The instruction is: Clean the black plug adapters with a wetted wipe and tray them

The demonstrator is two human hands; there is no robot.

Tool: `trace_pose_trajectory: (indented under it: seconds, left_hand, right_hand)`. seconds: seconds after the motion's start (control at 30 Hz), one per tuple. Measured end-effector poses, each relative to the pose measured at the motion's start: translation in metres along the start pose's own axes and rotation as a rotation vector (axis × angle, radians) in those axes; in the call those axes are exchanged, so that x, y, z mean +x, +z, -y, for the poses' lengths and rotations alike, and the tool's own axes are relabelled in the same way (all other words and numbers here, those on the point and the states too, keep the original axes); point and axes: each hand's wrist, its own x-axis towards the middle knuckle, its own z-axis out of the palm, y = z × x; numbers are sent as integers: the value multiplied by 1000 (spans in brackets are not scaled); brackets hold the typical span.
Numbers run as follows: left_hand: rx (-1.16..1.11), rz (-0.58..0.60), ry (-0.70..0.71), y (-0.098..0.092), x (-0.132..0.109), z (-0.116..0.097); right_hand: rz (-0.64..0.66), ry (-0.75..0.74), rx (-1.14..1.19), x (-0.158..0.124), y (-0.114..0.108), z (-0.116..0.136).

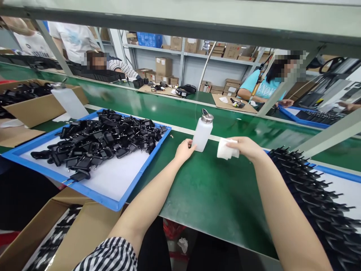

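Note:
My left hand (184,150) is wrapped round the lower side of a white plastic bottle (202,135) with a metal pump top, its lid tilted up. The bottle stands on the green table (205,192). To the right, my right hand (244,146) pinches a folded white cloth or tissue (226,149) just above the table. Left of my left hand lies a blue-rimmed tray (121,201) with a heap of black plug adapters (98,139). Rows of black adapters (313,192) stand in another blue-rimmed tray (349,175) at the right.
A second white bottle (70,101) and a cardboard box (47,109) of black parts are at the far left. Below the left tray is an open carton (84,229). A metal frame bar (299,128) slants down at the right. Several people sit or stand across the line.

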Motion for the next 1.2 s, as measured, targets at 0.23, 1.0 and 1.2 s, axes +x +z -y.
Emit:
trace_pose_trajectory:
  seconds: [0.23,1.0,1.2]
  left_hand:
    - [74,12,47,1,-1,1]
    - [215,31,55,2,-2,-5]
    - [227,43,80,1,-2,-4]
  right_hand:
    - [-426,-383,320,52,36,45]
    - [-512,-798,46,56,68,38]
    - [-543,-959,-278,48,59,34]
